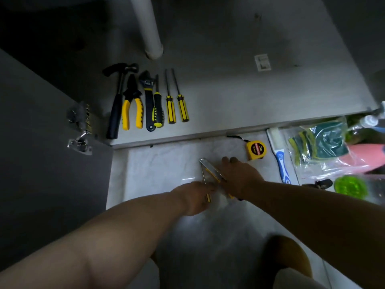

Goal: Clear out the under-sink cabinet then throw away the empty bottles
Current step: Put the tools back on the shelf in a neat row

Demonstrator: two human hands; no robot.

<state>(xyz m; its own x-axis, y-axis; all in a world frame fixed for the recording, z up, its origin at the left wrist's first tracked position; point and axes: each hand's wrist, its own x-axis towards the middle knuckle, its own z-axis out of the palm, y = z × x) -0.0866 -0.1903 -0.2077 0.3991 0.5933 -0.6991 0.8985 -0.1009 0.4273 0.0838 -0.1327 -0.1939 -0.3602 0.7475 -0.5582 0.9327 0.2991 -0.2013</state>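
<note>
1. Both hands are close together, low on the floor tile (156, 167) right in front of the under-sink cabinet (229, 90).
2. The left hand (194, 198) is curled round a slim yellow-handled tool (203, 174), with the metal shaft poking out ahead.
3. The right hand (239, 176) lies over a yellow utility knife (210, 166). Can't tell if it's actually gripping it or just resting on top.
4. A tape measure (255, 150) sits just beside the right fingertips.
5. On the cabinet's floor there's a neat row: hammer (116, 105), pliers (132, 105), wrench (149, 101), then three screwdrivers (170, 107), with a white pipe (145, 26) behind them.
6. A spray bottle (369, 120) is at the far right edge, next to a bag of sponges (320, 142) and a blue brush (281, 161).
</note>
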